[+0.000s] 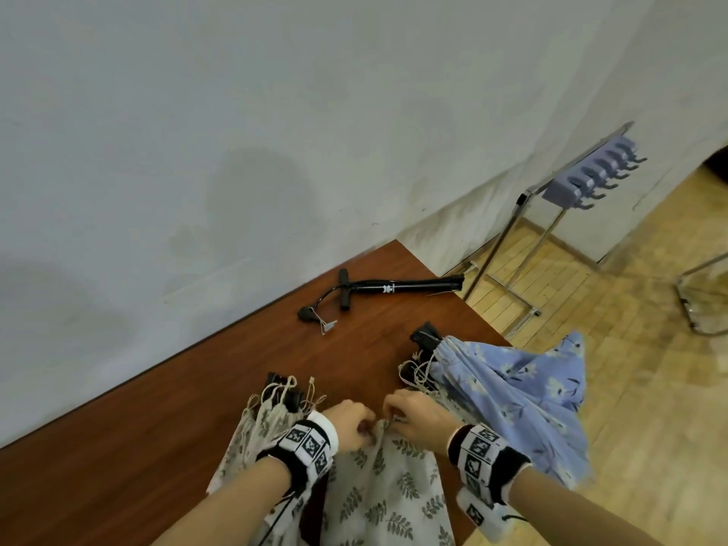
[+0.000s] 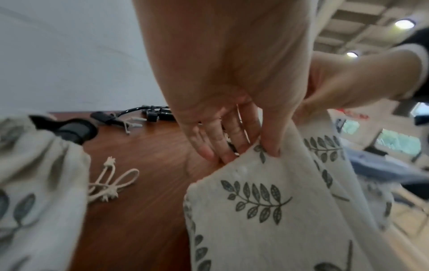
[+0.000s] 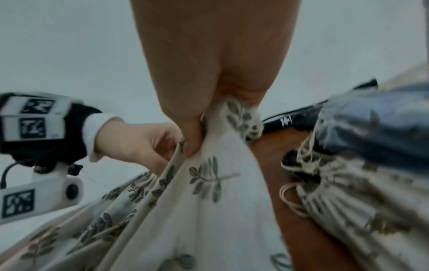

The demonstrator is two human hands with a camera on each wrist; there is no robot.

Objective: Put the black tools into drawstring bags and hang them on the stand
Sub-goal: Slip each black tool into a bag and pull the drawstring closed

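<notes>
So far, several bagged tools lie near; none hang on the stand far right. Both hands, left and right, pinch an empty bag's mouth; one pump waits far.

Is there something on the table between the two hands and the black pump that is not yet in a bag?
Nothing visible: bare table lies between the hands and the black pump; the filled bags sit to either side.

Pump on table behind bags — stand right
</notes>
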